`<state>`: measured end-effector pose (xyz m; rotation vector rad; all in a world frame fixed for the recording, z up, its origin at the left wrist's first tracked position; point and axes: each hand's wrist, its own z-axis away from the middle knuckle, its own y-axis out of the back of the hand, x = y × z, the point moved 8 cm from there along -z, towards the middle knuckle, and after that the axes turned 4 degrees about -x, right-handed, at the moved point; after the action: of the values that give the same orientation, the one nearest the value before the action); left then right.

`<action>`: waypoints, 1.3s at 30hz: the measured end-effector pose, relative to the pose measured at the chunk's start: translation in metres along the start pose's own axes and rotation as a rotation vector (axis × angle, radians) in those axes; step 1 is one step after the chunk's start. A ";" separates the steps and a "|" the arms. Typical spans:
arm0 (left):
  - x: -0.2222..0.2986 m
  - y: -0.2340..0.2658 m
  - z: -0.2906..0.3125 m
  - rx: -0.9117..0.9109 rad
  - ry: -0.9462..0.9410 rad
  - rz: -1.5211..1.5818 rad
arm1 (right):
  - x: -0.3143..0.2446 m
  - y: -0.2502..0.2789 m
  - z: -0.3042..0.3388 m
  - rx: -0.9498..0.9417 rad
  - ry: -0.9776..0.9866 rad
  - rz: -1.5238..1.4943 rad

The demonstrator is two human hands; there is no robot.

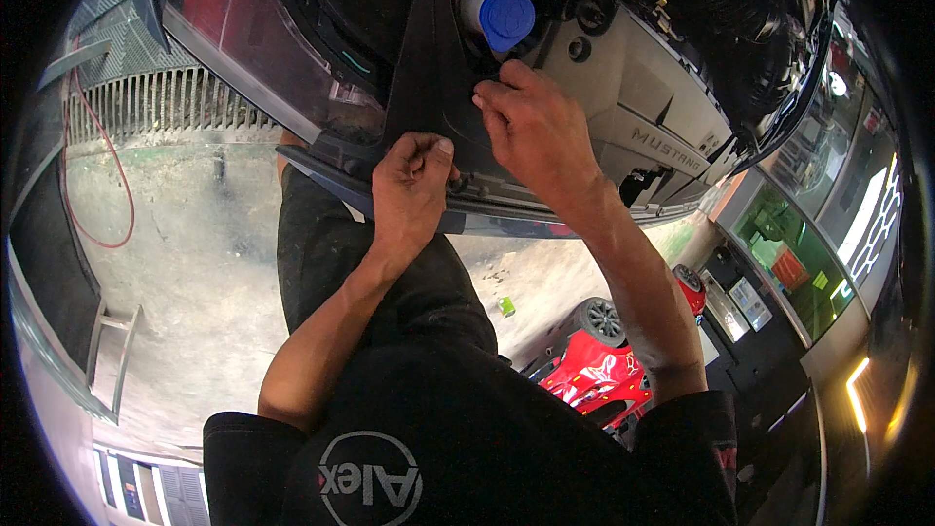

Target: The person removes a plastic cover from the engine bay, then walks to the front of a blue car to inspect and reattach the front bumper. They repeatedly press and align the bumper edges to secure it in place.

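I stand at the front of a car with its engine bay exposed. My left hand [409, 190] is closed, thumb against curled fingers, over the front edge of a black plastic trim panel [419, 73]. Farther in and to the right, my right hand [541, 131] is also closed in a pinch, just below the blue reservoir cap [508, 19] and apart from it. Whatever either hand pinches is too small or hidden to make out. Beside my right hand lies a dusty grey cover panel [623, 102] with raised lettering.
A clear headlight lens [243, 49] is at the left, dark hoses [721, 0] at the far right. Behind me are a red car [594, 375] and a small green object [505, 307] on the floor. A red hose [129, 205], floor grate [166, 102] and metal frame [122, 351] stand left.
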<state>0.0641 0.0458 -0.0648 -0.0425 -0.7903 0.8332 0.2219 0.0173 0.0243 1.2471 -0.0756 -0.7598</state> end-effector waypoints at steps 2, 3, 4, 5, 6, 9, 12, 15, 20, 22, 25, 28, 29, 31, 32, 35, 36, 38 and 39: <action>0.001 -0.001 0.000 0.010 -0.019 -0.003 | -0.003 0.000 -0.003 -0.023 -0.013 0.021; -0.001 0.000 0.000 0.007 -0.007 -0.004 | -0.002 0.000 -0.003 -0.008 -0.045 0.001; -0.002 0.001 -0.001 0.002 0.005 -0.006 | -0.003 0.000 -0.002 0.008 -0.078 -0.019; -0.004 0.001 -0.001 -0.002 0.017 -0.008 | -0.003 -0.001 -0.001 0.023 -0.111 -0.039; -0.004 0.001 -0.001 -0.006 0.022 -0.015 | -0.003 -0.003 0.000 0.029 -0.145 -0.048; -0.004 0.002 -0.002 -0.015 0.014 -0.026 | -0.001 -0.006 0.002 0.062 -0.223 -0.083; -0.004 0.002 -0.002 -0.018 -0.025 -0.010 | 0.000 -0.006 0.005 0.111 -0.263 -0.144; -0.002 0.001 -0.002 -0.030 -0.013 -0.012 | 0.006 -0.009 0.009 0.155 -0.320 -0.224; 0.000 0.001 -0.002 -0.047 0.030 -0.019 | 0.012 -0.006 0.012 0.203 -0.349 -0.299; 0.006 0.000 -0.001 -0.044 0.041 -0.018 | 0.014 -0.005 0.011 0.188 -0.344 -0.321; 0.006 0.000 -0.001 -0.037 0.076 0.006 | 0.019 -0.003 0.007 0.171 -0.437 -0.431; 0.003 0.000 -0.002 -0.038 0.085 -0.007 | 0.029 -0.005 0.001 0.116 -0.469 -0.532; 0.002 0.000 -0.003 -0.040 0.082 -0.020 | 0.032 -0.005 -0.001 0.091 -0.460 -0.558; 0.001 0.000 -0.003 -0.032 0.064 -0.012 | 0.028 0.003 -0.004 0.021 -0.398 -0.483; 0.001 0.000 -0.002 -0.028 0.055 -0.009 | 0.025 0.005 -0.006 -0.013 -0.368 -0.445; -0.001 -0.001 -0.003 -0.040 0.117 0.012 | 0.027 0.003 -0.006 0.010 -0.356 -0.488; -0.001 0.000 -0.003 -0.040 0.115 0.009 | 0.026 0.003 -0.008 0.003 -0.369 -0.480; -0.003 0.000 -0.004 -0.041 0.109 0.004 | 0.025 0.004 -0.011 -0.011 -0.395 -0.463; -0.001 -0.001 -0.003 -0.033 0.116 0.023 | 0.026 0.004 -0.011 -0.021 -0.381 -0.459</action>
<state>0.0663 0.0453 -0.0673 -0.1278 -0.6951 0.8317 0.2481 0.0124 0.0148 1.0969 -0.0926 -1.3891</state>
